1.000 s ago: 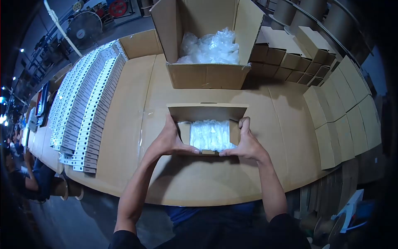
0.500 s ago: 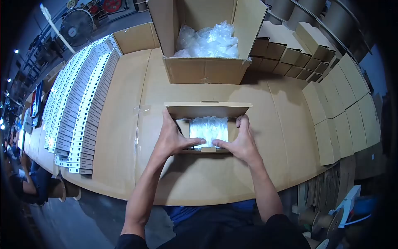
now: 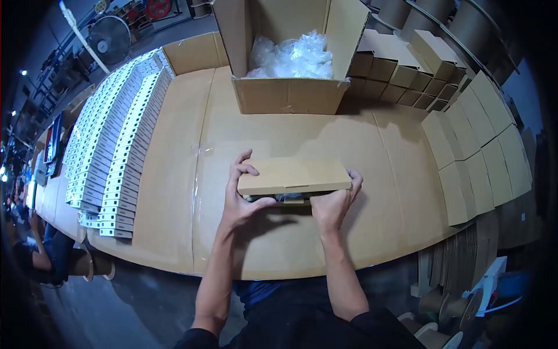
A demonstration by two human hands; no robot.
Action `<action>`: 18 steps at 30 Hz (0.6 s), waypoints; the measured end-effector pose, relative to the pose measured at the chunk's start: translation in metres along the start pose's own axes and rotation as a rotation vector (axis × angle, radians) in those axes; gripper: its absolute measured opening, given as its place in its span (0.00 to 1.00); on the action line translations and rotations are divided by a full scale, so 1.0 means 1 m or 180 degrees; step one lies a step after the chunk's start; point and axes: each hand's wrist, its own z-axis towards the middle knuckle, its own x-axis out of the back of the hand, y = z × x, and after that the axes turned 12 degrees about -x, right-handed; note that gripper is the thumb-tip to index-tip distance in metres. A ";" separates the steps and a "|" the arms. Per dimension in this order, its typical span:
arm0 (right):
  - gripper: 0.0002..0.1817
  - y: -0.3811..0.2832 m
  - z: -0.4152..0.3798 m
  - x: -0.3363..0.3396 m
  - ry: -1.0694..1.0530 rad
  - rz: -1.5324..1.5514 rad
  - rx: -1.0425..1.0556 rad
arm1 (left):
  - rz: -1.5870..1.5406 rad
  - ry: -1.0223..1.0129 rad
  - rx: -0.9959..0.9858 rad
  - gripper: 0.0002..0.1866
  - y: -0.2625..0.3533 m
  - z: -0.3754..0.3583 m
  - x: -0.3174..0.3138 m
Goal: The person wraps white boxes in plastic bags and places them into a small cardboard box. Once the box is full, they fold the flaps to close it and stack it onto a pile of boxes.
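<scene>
A small cardboard box (image 3: 295,174) is between my hands over the middle of the table, its lid folded down nearly closed. Through the narrow gap at its front edge a little of the inside shows, too dark to make out. My left hand (image 3: 239,195) grips the box's left end, thumb at the front edge and fingers bent over the side. My right hand (image 3: 336,200) holds the right end, its fingers wrapped round the corner and its thumb hidden at the front gap.
A large open carton (image 3: 288,96) with crumpled clear plastic (image 3: 299,56) stands behind. Stacked white boxes (image 3: 119,145) line the left. Cardboard boxes (image 3: 476,145) are stacked at right, more (image 3: 401,70) at the back right. A person (image 3: 43,250) is at far left.
The lid has swung down towards me and now covers the clear plastic inside the small box. My thumbs have moved off that plastic to the box's front edge and ends.
</scene>
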 end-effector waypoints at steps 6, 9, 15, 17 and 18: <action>0.30 0.019 -0.047 0.027 0.0060 0.0737 0.0532 | 0.0325 0.0077 0.0110 0.23 0.020 -0.009 -0.004; 0.22 0.019 -0.067 0.044 -0.0365 0.0205 0.1027 | 0.0409 -0.0065 0.0174 0.18 0.033 -0.005 -0.002; 0.21 0.005 -0.061 0.029 -0.0077 -0.0362 0.1347 | 0.0541 -0.0567 0.0427 0.17 0.042 -0.003 0.012; 0.20 -0.001 -0.057 0.028 0.0067 -0.0534 0.1374 | 0.0522 -0.0439 0.0468 0.17 0.042 -0.002 0.010; 0.20 -0.007 -0.055 0.029 0.0059 -0.0642 0.1339 | 0.0510 -0.0373 0.0486 0.17 0.041 0.000 0.008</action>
